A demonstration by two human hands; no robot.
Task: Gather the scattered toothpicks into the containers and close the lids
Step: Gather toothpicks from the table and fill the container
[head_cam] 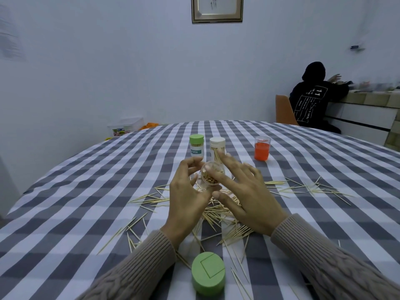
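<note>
The left hand [186, 204] had its grip curled round a clear open container [211, 176] half full of toothpicks, held tilted above the worktop [86, 191]. The right hand [249, 198] was spread wide, holding nothing, its forefinger lying across the container's mouth. Beneath the container lay the scattered toothpicks [218, 211]. Nearer than the container sat a loose green lid [208, 272]. Beyond it stood a green-capped jar [196, 148], a white-capped jar [217, 148] and, to their right, an orange-filled jar [262, 148].

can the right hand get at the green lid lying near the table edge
Probably yes: the right hand, open, holds nothing, and the round green plastic lid lies uncovered on the checked cloth with only loose toothpicks between.
</note>
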